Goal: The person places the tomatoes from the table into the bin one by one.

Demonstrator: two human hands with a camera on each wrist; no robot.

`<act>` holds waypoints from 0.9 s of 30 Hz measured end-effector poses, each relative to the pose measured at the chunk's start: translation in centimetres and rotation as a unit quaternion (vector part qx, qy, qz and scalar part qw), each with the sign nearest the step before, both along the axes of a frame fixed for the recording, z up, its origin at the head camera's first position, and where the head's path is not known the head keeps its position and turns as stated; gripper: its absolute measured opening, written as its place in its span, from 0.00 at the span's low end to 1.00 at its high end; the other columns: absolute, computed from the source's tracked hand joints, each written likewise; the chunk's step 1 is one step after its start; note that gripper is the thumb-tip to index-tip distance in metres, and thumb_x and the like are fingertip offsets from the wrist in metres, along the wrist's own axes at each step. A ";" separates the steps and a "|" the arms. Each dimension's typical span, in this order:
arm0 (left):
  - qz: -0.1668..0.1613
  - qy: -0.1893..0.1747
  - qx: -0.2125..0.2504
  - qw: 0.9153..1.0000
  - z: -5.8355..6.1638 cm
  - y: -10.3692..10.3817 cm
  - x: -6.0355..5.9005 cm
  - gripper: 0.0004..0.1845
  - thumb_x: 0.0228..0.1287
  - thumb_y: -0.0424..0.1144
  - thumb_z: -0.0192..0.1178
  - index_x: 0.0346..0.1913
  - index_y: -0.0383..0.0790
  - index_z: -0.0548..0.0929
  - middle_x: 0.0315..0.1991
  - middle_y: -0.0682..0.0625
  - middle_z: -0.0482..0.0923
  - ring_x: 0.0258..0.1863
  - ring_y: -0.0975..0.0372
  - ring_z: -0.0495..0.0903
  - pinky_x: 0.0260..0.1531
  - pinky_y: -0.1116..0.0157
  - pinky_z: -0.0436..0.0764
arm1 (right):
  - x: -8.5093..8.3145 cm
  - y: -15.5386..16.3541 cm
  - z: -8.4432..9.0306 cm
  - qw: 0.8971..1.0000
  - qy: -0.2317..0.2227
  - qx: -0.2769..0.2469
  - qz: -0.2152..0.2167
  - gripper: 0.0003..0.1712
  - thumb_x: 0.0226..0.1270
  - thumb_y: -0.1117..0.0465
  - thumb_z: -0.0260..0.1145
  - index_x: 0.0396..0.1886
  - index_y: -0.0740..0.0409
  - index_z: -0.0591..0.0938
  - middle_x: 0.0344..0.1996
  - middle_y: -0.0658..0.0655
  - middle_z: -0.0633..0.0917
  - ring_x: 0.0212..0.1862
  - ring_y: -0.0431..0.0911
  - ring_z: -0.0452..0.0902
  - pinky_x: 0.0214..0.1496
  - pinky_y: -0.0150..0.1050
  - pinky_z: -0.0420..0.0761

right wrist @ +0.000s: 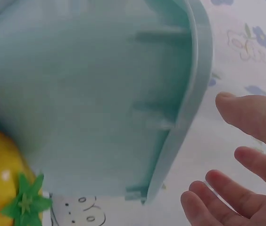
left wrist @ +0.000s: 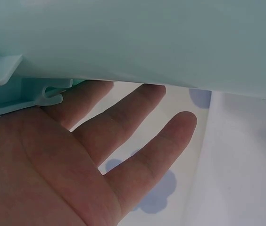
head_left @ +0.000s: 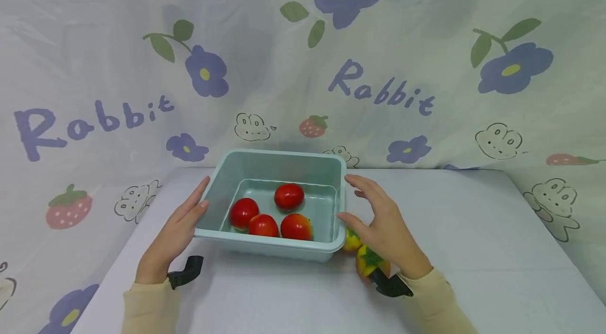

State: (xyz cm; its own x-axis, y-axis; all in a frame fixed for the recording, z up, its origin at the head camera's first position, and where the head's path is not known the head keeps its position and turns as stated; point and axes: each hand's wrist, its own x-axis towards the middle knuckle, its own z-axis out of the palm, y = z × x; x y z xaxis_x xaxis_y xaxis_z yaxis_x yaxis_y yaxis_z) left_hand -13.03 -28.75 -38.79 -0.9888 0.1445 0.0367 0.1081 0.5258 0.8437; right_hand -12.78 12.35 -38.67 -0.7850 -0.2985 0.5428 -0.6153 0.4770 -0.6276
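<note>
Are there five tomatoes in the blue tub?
No, the head view shows four red tomatoes inside the tub; two yellowish fruits lie outside it on the table by the right hand.

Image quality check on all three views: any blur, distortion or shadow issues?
Head view: sharp, even light, mild wide-angle bowing, soft shadow under the bin. Left wrist view: left hand sharp, bin wall close and featureless. Right wrist view: soft focus throughout; yellow fruit and right hand blurred.
</note>
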 end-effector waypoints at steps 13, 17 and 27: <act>-0.001 -0.005 -0.004 1.000 -0.1 -0.1 -0.1 0.31 0.83 0.49 0.37 0.82 0.56 0.43 0.81 0.42 0.41 0.76 0.34 0.45 0.60 0.23 0.51 | -0.9 2.2 -1.5 0.999 -0.036 -0.020 -0.018 0.39 0.60 0.61 0.77 0.70 0.53 0.72 0.66 0.55 0.76 0.64 0.50 0.74 0.62 0.48 0.79; 0.000 -0.005 -0.002 1.000 -0.2 0.0 0.0 0.31 0.83 0.49 0.37 0.82 0.57 0.43 0.81 0.42 0.41 0.76 0.34 0.45 0.61 0.23 0.51 | -1.2 2.7 -1.9 0.999 -0.046 -0.017 -0.017 0.38 0.60 0.62 0.77 0.69 0.56 0.73 0.66 0.55 0.76 0.63 0.51 0.74 0.62 0.50 0.79; 0.001 -0.003 -0.007 1.000 -0.1 0.0 0.0 0.31 0.83 0.50 0.37 0.82 0.55 0.43 0.81 0.42 0.41 0.77 0.35 0.43 0.61 0.23 0.50 | -1.9 3.3 -3.1 0.992 -0.127 -0.004 -0.002 0.38 0.61 0.60 0.76 0.70 0.54 0.72 0.67 0.55 0.75 0.65 0.56 0.73 0.63 0.54 0.77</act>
